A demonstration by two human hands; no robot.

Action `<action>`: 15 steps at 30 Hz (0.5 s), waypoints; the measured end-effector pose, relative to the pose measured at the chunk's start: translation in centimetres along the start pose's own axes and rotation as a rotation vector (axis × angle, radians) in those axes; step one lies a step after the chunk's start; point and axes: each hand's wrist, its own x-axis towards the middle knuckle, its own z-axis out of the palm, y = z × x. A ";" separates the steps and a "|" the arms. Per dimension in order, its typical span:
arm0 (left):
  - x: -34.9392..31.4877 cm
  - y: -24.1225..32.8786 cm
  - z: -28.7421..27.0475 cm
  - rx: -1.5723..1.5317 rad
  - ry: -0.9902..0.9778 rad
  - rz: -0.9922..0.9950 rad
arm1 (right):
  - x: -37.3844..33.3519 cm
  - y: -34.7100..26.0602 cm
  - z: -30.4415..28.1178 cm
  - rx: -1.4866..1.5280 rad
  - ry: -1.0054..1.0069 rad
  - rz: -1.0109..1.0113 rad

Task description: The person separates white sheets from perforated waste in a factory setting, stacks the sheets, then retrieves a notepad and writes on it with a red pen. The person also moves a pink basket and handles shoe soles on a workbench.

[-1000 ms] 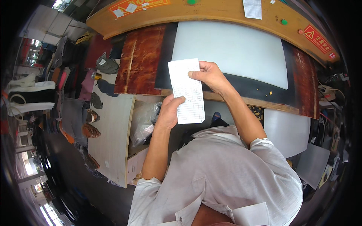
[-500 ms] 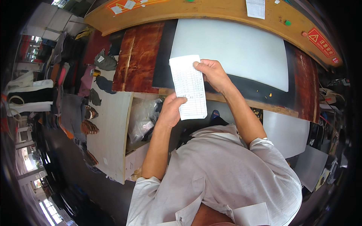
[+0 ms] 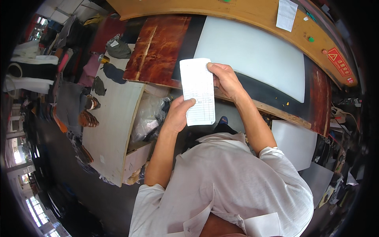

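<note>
A white paper form (image 3: 197, 85) with a ruled grid and handwriting is held upright between my two hands, in front of the machine bed. My left hand (image 3: 178, 114) pinches its lower left edge, thumb on top and fingers behind. At the upper right edge, my right hand (image 3: 226, 81) grips the sheet with the thumb pressed on its face. Beyond the paper lies a large pale white board (image 3: 252, 55) on a black surface, flanked by reddish-brown panels (image 3: 160, 45).
A yellow machine beam (image 3: 252, 15) crosses the far side, bearing a paper sheet (image 3: 287, 15), a green button (image 3: 311, 39) and a red warning sticker (image 3: 338, 61). To the left, a pale table (image 3: 114, 118) holds dark fabric pieces (image 3: 113, 73). Plastic bags (image 3: 148, 118) fill the shelf beneath.
The view has turned, so the machine and table appear tilted and shifted. Both hands keep the same hold on the paper form, which has barely moved in the picture.
</note>
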 end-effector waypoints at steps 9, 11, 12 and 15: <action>-2.4 0.5 -3.8 0.053 0.003 0.023 | 0.0 3.4 4.1 0.020 0.021 0.029; -2.8 0.4 -4.7 0.043 0.003 0.022 | -0.1 4.1 4.3 0.004 0.025 0.033; -2.9 0.4 -5.1 0.037 0.004 0.020 | -0.1 4.4 4.4 -0.008 0.022 0.029; -3.4 0.5 -6.1 0.023 0.012 0.036 | -0.6 5.4 4.2 0.004 -0.038 0.024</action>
